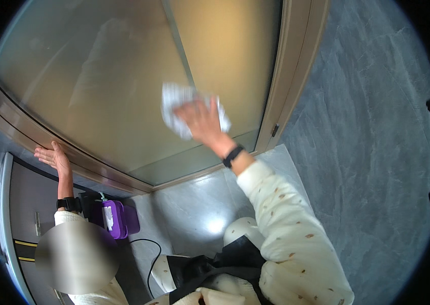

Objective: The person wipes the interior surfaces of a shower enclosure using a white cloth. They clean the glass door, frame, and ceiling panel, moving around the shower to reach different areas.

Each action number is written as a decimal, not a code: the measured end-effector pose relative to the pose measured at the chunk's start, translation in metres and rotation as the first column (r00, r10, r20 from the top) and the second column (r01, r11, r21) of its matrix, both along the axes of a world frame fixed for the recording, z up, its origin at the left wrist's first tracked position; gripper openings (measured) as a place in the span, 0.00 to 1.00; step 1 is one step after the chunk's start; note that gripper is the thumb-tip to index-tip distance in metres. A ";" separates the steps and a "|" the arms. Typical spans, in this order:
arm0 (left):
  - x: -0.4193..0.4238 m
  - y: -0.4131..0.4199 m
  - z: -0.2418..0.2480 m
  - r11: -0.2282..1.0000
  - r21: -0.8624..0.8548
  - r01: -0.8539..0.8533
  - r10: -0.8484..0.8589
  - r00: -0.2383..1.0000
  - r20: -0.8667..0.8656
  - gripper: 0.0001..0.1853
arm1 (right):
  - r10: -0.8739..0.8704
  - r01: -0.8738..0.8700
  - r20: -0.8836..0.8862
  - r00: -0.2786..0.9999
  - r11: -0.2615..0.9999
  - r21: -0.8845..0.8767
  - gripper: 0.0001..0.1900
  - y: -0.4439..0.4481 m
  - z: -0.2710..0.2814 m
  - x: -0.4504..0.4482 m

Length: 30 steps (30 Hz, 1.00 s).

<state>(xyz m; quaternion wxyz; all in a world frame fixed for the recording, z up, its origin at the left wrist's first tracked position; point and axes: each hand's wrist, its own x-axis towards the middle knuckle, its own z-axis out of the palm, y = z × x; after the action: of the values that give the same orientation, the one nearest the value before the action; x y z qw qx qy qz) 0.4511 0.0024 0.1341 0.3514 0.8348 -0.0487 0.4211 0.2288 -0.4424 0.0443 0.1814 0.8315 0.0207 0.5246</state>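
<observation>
A tall frosted glass door panel (123, 114) in a tan metal frame (295, 68) fills the upper part of the head view. My right hand (201, 120), blurred, presses a white cloth (173, 103) with its fingers spread, against or just over the glass. At the left, my left hand (55, 157) rests on the frame's edge with its fingers extended and nothing in it. Black bands circle both my wrists.
Below my left hand stands a purple plastic container (123, 221) on the grey tiled floor (199, 213). A grey cabinet (28, 194) is at the far left. A black cable (157, 248) curves over the floor. A grey marbled wall or floor surface (367, 152) lies right.
</observation>
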 end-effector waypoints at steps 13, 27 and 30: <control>-0.012 0.013 0.022 0.976 0.216 -0.023 -0.001 0.994 0.112 0.50 | 0.017 -0.200 0.456 0.890 0.913 0.356 0.33 -0.005 0.165 -0.020; 0.016 0.027 0.003 0.962 0.251 -0.112 0.059 0.976 0.208 0.49 | -0.019 -0.128 0.359 0.933 0.916 0.379 0.41 -0.015 0.154 -0.028; 0.002 0.022 0.002 0.977 0.205 -0.055 0.025 0.989 0.147 0.49 | -0.138 -0.161 0.448 0.883 0.808 0.566 0.42 -0.030 0.115 -0.038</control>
<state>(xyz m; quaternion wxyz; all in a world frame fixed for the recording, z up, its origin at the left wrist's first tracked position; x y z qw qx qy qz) 0.4527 0.0242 0.1364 0.2492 0.8354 -0.1007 0.4795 0.1911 -0.4721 0.1595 -0.0889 0.6942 -0.1820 0.6907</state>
